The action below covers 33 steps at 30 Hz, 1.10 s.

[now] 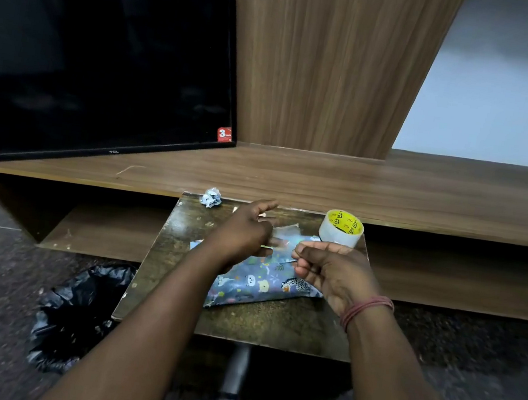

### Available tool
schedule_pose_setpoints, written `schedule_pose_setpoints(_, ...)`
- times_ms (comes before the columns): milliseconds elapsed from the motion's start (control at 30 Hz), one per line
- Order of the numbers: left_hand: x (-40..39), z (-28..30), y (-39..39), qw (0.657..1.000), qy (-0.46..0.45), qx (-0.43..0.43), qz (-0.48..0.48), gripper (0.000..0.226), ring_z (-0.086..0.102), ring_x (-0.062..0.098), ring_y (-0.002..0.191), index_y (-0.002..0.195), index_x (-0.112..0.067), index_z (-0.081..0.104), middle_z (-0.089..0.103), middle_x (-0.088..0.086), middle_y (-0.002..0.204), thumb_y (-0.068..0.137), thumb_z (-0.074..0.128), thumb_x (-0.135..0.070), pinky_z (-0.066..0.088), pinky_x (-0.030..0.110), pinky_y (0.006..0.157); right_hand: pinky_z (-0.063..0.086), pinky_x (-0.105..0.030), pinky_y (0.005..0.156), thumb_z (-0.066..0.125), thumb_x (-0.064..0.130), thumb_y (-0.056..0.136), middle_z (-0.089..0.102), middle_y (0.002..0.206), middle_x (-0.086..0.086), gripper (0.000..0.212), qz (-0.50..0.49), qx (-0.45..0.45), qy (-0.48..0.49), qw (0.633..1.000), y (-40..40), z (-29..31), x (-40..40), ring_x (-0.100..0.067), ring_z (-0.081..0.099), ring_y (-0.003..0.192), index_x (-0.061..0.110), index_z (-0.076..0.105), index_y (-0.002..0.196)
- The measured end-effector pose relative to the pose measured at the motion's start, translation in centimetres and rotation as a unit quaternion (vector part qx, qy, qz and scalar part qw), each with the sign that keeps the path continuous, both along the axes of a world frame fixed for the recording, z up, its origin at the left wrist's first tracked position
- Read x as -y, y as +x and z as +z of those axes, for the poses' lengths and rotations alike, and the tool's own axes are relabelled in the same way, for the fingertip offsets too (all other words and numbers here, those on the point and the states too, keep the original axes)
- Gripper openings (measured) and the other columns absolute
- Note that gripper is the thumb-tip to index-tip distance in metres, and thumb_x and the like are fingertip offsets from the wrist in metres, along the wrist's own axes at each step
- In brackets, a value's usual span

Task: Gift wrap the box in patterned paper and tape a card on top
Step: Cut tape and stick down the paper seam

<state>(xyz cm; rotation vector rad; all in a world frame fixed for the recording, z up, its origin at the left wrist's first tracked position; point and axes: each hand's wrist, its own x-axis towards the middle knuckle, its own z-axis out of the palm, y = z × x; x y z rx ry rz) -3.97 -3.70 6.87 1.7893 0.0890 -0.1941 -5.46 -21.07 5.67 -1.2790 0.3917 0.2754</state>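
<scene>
**A:** The wrapped box (260, 278), where is it?

**B:** It lies on a small dark, scuffed table (276, 325), near the middle and toward the far side. Blue-grey paper printed with cartoon animals covers it. Both hands are over its far end.

**A:** How do the fingers sit against it?

**B:** The left hand (243, 230) hovers above the box's far left part, its fingers loosely spread and pointing right; a strip of clear tape (285, 229) seems to hang at their tips, though the blur keeps me from saying whether they pinch it. The right hand (327, 268) is at the box's far right corner, its fingers curled inward with thumb and forefinger close together, apparently nipping the tape's other end. I cannot tell whether either hand touches the paper.

**A:** Which way does the box run?

**B:** Its long axis goes on a slant, from the near left of the table up to the far right, lying flat. The near left corner points toward the person; the far end points at a tape roll (341, 227).

**A:** What else is there?

**B:** The roll stands at the table's far right corner, just beyond the right hand. A crumpled paper scrap (212, 197) sits at the far left edge. A black bag (80, 313) lies on the floor at the left, and a dark television (100, 57) leans on a wooden shelf (358, 185) behind. A pink band (365, 309) circles the right wrist.
</scene>
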Motion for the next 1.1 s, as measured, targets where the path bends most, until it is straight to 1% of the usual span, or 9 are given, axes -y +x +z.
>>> schedule_pose_setpoints(67,-1.8,-0.8,0.9,0.989,0.105,0.043,0.090,0.048,0.065,0.018,0.071,0.137,-0.027,0.060,0.069,-0.001,0.129,0.099,0.047,-0.002,0.053,0.030,0.068,0.057,-0.022,0.049,0.068,-0.010,0.086,0.067,0.062,-0.015,0.011,-0.042,0.003,-0.012,0.999,0.4,0.1,1.4,-0.012,0.059,0.045,-0.004,0.067,0.077)
schedule_pose_setpoints(167,-4.6,-1.1,1.6,0.978,0.066,0.035,0.197,0.030,0.062,0.022,0.080,0.124,-0.016,0.067,0.072,0.011,0.119,0.102,0.050,-0.006,0.052,0.031,0.073,0.056,-0.022,0.047,0.067,-0.010,0.086,0.068,0.059,-0.011,0.010,-0.082,-0.011,0.014,0.996,1.0,0.1,3.9,-0.011,0.061,0.046,-0.003,0.066,0.080)
schedule_pose_setpoints(267,-3.7,-2.0,0.9,0.965,0.223,0.035,0.134,0.030,0.069,0.018,0.077,0.124,-0.022,0.069,0.072,0.000,0.117,0.100,0.054,-0.011,0.055,0.022,0.072,0.055,-0.022,0.046,0.071,-0.004,0.087,0.070,0.066,-0.012,0.004,-0.075,-0.035,0.038,0.996,1.3,-0.4,4.0,-0.010,0.062,0.048,-0.003,0.067,0.089)
schedule_pose_setpoints(333,-1.4,-3.5,-0.2,0.943,0.331,0.021,0.036,0.034,0.072,0.028,0.099,0.130,-0.023,0.063,0.069,0.008,0.128,0.096,0.058,-0.020,0.058,0.033,0.086,0.055,-0.023,0.046,0.073,-0.001,0.087,0.069,0.072,-0.014,0.011,-0.075,-0.043,0.045,0.995,1.6,-0.8,3.2,-0.011,0.061,0.048,-0.005,0.067,0.095)
schedule_pose_setpoints(400,1.4,-5.2,-1.9,0.878,0.469,0.024,-0.097,0.062,0.043,0.039,0.143,0.149,-0.017,0.044,0.040,0.018,0.158,0.096,0.060,-0.045,0.041,0.049,0.114,0.055,-0.023,0.046,0.074,0.000,0.087,0.066,0.069,-0.012,0.011,-0.074,-0.051,0.049,0.995,2.0,-1.0,2.5,-0.011,0.060,0.047,-0.003,0.066,0.094)
schedule_pose_setpoints(467,3.4,-6.5,-3.9,0.819,0.547,0.006,-0.171,0.100,-0.005,0.040,0.157,0.164,-0.017,0.002,-0.007,0.013,0.172,0.094,0.050,-0.069,0.005,0.057,0.126,0.055,-0.023,0.046,0.077,0.006,0.085,0.063,0.063,-0.008,0.014,-0.061,-0.054,0.046,0.996,2.4,-1.1,2.0,-0.011,0.057,0.047,0.001,0.064,0.088)
schedule_pose_setpoints(667,4.7,-9.0,-5.1,0.799,0.585,0.035,-0.134,0.113,-0.030,0.042,0.151,0.160,-0.020,-0.023,-0.032,0.011,0.166,0.090,0.047,-0.076,-0.017,0.068,0.116,0.049,-0.020,0.043,0.080,0.021,0.085,0.056,0.055,-0.003,0.022,-0.055,-0.061,0.061,0.995,2.6,-0.9,1.2,-0.010,0.050,0.040,0.011,0.061,0.079)
schedule_pose_setpoints(900,5.0,-9.1,-4.9,0.806,0.572,0.118,-0.094,0.102,-0.014,0.047,0.154,0.165,-0.021,0.003,-0.013,0.018,0.170,0.085,0.020,-0.083,-0.007,0.066,0.120,0.046,-0.021,0.040,0.083,0.026,0.080,0.054,0.051,0.000,0.029,-0.077,-0.054,0.038,0.995,2.6,-1.1,1.8,-0.009,0.048,0.040,0.012,0.060,0.072)
schedule_pose_setpoints(1100,0.5,-5.0,-0.4,0.845,0.508,0.080,-0.150,0.087,-0.007,0.034,0.158,0.160,-0.042,0.024,0.002,0.006,0.173,0.086,0.050,-0.080,0.003,0.052,0.126,0.047,-0.021,0.039,0.077,0.025,0.088,0.054,0.053,-0.002,0.022,-0.082,-0.053,0.014,0.995,2.5,-2.5,2.3,-0.009,0.047,0.038,0.007,0.063,0.085)
